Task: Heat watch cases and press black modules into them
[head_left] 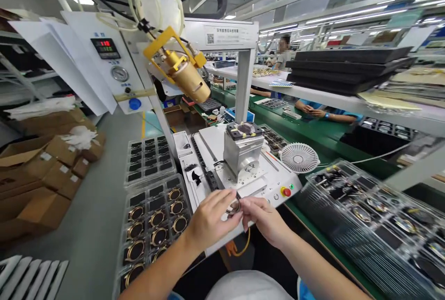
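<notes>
A round, shiny watch case [233,206] is held between my two hands at the front edge of the machine base. My left hand [214,219] curls around its left side, fingers over the top and thumb below. From the right, my right hand [266,219] pinches its rim with thumb and fingertips. Fingers hide much of the case. Just beyond stands a metal fixture block [243,151] with a black holder [244,129] on top. To the left, a clear tray [153,202] carries several gold-rimmed round watch cases [159,236].
A gold heating head [191,79] hangs above the machine base. A red emergency button [286,192] sits at its right corner, near a white fan [299,157]. Stacked clear trays [365,230] stand at right; another tray [149,158] is at left. Co-workers' hands [313,109] show across the bench.
</notes>
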A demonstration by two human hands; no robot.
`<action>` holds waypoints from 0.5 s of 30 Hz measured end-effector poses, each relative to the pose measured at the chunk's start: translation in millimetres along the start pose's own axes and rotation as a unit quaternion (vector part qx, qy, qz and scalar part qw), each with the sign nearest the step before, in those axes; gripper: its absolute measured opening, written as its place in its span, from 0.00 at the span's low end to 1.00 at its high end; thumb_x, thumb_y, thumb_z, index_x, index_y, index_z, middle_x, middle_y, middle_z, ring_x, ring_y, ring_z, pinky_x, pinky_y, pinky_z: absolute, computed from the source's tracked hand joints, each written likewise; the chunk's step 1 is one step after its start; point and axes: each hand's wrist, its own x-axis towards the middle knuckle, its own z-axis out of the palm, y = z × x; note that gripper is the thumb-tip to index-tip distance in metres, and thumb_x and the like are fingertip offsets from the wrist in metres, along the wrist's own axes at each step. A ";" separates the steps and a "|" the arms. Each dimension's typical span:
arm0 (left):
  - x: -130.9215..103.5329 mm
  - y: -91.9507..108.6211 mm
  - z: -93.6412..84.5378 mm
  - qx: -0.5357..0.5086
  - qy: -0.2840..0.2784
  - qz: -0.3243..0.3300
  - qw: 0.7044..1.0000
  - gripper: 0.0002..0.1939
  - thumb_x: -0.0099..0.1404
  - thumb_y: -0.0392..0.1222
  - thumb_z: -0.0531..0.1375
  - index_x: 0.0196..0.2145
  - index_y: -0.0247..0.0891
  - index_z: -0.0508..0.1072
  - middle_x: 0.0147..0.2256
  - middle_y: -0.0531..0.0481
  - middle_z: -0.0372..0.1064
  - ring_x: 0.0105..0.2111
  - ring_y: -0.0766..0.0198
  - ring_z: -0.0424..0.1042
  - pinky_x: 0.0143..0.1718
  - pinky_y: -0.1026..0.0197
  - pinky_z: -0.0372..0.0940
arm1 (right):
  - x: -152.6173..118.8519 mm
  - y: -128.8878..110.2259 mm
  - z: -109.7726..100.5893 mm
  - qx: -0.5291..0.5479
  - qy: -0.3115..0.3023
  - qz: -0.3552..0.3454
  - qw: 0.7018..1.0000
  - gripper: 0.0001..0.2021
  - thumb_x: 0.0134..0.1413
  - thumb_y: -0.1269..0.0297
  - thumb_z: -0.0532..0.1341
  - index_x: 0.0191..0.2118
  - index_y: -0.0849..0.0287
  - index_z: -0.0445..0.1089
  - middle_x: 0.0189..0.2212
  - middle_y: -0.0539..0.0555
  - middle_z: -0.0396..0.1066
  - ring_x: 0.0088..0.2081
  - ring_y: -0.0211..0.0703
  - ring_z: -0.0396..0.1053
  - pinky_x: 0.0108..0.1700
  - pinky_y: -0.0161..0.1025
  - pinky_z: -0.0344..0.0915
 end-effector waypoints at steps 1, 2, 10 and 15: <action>2.7 -6.8 -4.4 0.010 -0.001 -0.001 1.000 0.23 0.66 0.36 0.68 0.58 0.33 0.74 0.46 0.37 0.84 0.45 0.53 0.85 0.50 0.53 0.82 | 5.8 -3.4 2.3 -0.010 0.002 -0.011 1.000 0.26 0.53 0.37 0.72 0.29 0.60 0.80 0.24 0.51 0.75 0.25 0.36 0.67 0.29 0.35 0.66; 5.2 -12.9 -8.8 0.012 -0.002 0.001 1.000 0.22 0.66 0.36 0.68 0.57 0.33 0.74 0.46 0.37 0.84 0.45 0.53 0.85 0.50 0.53 0.82 | 11.5 -6.8 4.7 -0.020 0.004 -0.021 1.000 0.25 0.52 0.38 0.74 0.29 0.60 0.80 0.24 0.51 0.74 0.25 0.36 0.66 0.29 0.35 0.66; 10.6 -44.1 -26.0 -0.263 0.016 -0.198 0.944 0.40 0.55 0.48 0.78 0.63 0.43 0.73 0.55 0.40 0.81 0.52 0.56 0.83 0.57 0.58 0.77 | 46.3 -29.4 27.7 0.005 -0.015 -0.035 0.999 0.21 0.58 0.43 0.73 0.32 0.58 0.83 0.28 0.51 0.79 0.25 0.33 0.71 0.31 0.31 0.68; 10.3 -59.2 -22.8 -0.536 0.059 -0.232 0.810 0.35 0.58 0.35 0.76 0.61 0.47 0.75 0.59 0.43 0.79 0.55 0.58 0.81 0.54 0.62 0.77 | 59.6 -35.7 43.0 0.067 -0.045 -0.028 0.996 0.16 0.61 0.48 0.73 0.33 0.57 0.83 0.28 0.51 0.79 0.24 0.33 0.72 0.27 0.31 0.69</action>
